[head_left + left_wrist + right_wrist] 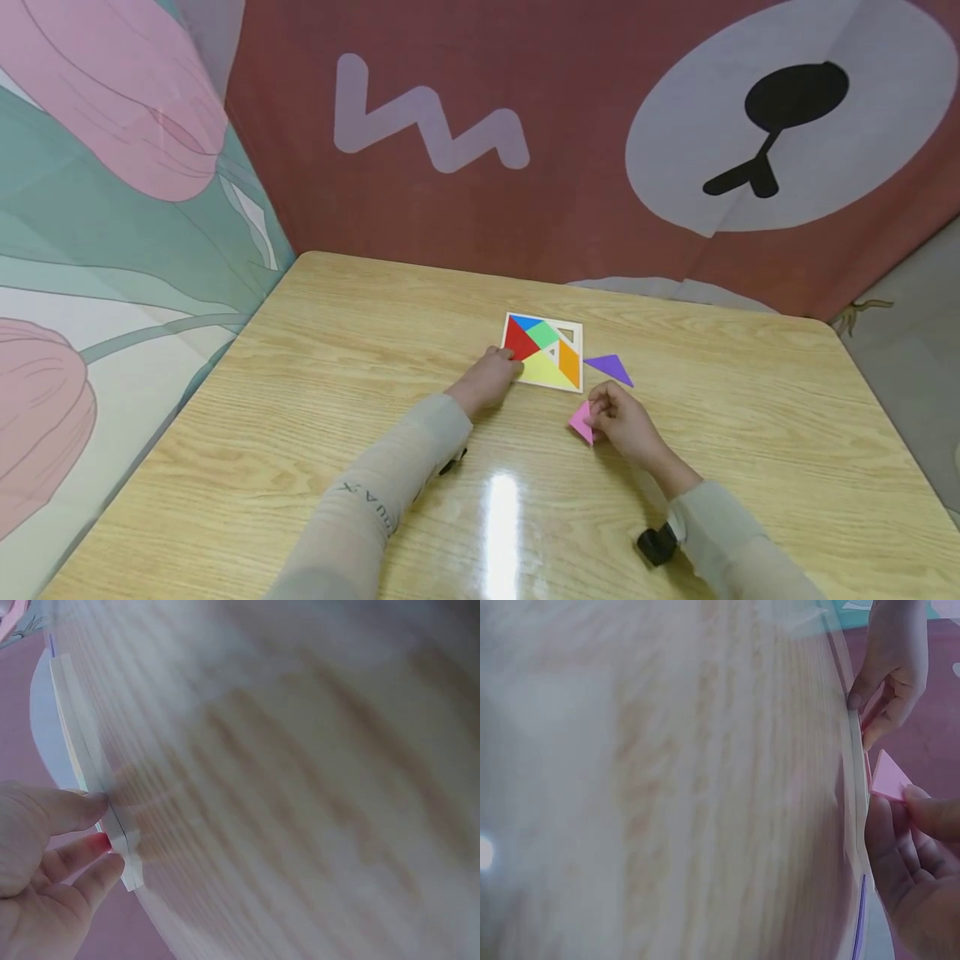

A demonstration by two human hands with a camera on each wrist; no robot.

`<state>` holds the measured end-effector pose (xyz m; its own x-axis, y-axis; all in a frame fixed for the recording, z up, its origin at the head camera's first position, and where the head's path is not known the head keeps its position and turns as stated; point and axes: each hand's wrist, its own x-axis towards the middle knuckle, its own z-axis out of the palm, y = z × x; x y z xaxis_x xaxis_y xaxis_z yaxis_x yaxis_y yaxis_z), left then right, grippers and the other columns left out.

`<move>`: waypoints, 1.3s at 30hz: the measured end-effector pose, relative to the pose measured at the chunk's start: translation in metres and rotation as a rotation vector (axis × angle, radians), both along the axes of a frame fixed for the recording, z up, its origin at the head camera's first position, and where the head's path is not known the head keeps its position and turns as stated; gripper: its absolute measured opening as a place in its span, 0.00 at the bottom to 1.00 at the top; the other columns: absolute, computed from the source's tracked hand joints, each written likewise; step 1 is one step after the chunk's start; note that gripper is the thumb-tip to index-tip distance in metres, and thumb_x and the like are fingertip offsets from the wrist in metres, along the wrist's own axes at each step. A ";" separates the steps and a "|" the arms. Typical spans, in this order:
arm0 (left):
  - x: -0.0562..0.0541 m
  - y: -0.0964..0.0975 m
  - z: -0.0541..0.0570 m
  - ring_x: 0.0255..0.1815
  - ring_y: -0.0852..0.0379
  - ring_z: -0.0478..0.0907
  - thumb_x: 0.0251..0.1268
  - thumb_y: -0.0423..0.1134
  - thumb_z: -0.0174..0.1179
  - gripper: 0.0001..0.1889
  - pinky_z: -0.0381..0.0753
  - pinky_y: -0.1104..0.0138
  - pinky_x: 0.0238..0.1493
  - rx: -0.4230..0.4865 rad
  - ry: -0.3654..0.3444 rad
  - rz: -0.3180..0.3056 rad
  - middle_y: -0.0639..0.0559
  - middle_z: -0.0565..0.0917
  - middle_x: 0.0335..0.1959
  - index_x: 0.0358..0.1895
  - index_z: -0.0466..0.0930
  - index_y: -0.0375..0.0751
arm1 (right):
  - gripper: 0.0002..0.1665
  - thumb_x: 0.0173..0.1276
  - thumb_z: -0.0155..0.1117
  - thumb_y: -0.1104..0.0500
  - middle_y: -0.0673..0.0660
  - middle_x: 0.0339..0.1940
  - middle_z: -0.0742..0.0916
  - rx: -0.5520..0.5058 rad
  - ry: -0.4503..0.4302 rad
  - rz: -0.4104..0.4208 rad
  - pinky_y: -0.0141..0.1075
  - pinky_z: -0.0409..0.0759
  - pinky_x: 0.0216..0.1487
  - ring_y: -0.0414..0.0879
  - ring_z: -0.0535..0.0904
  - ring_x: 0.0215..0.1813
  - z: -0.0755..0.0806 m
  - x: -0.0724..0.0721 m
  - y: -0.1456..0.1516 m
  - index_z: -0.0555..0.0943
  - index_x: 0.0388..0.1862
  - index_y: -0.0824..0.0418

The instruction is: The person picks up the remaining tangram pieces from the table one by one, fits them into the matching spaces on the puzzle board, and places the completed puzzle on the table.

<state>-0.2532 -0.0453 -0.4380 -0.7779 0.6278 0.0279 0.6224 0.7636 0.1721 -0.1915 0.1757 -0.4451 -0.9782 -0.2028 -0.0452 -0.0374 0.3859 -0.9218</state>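
Note:
A square tangram board (578, 337) with a white frame lies on the table, holding red, blue, green, yellow and orange pieces; two triangular gaps show in it. My left hand (491, 379) grips the board's near left corner, and in the left wrist view its thumb and fingers lie on the board's edge (88, 750). Between the thumb and fingers of my right hand (621, 421) is a pink triangle (580, 421), held near the board's near right corner. In the right wrist view the pink triangle (889, 778) is tilted up. A purple triangle (612, 367) lies just right of the board.
The wooden table (337, 358) reaches back to a red cloth (450, 217) with a printed face. A printed flower cloth (150, 225) hangs at the left. A black device (657, 546) sits at my right wrist. Light glares on the near tabletop.

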 end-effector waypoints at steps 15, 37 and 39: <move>-0.001 0.000 -0.002 0.37 0.51 0.67 0.57 0.27 0.46 0.08 0.68 0.66 0.40 -0.017 0.015 -0.005 0.46 0.73 0.36 0.31 0.75 0.41 | 0.13 0.57 0.51 0.76 0.62 0.28 0.73 0.022 -0.030 -0.059 0.35 0.76 0.28 0.46 0.72 0.27 0.004 -0.013 -0.008 0.65 0.41 0.72; -0.003 0.000 -0.002 0.37 0.52 0.67 0.58 0.27 0.45 0.10 0.68 0.67 0.40 -0.029 -0.002 0.008 0.46 0.74 0.38 0.34 0.76 0.42 | 0.15 0.54 0.52 0.78 0.66 0.29 0.74 -0.016 -0.006 -0.125 0.32 0.75 0.25 0.44 0.71 0.25 0.003 -0.029 -0.009 0.65 0.41 0.74; -0.002 0.000 -0.002 0.37 0.52 0.67 0.58 0.27 0.45 0.10 0.68 0.67 0.40 -0.027 0.000 0.007 0.46 0.74 0.39 0.33 0.76 0.42 | 0.15 0.54 0.52 0.78 0.68 0.30 0.74 -0.026 -0.009 -0.126 0.32 0.76 0.26 0.44 0.71 0.26 0.003 -0.031 -0.009 0.65 0.42 0.74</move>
<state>-0.2555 -0.0456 -0.4395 -0.7821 0.6231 0.0110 0.6172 0.7720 0.1518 -0.2222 0.1669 -0.4425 -0.9955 -0.0794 -0.0509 0.0187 0.3633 -0.9315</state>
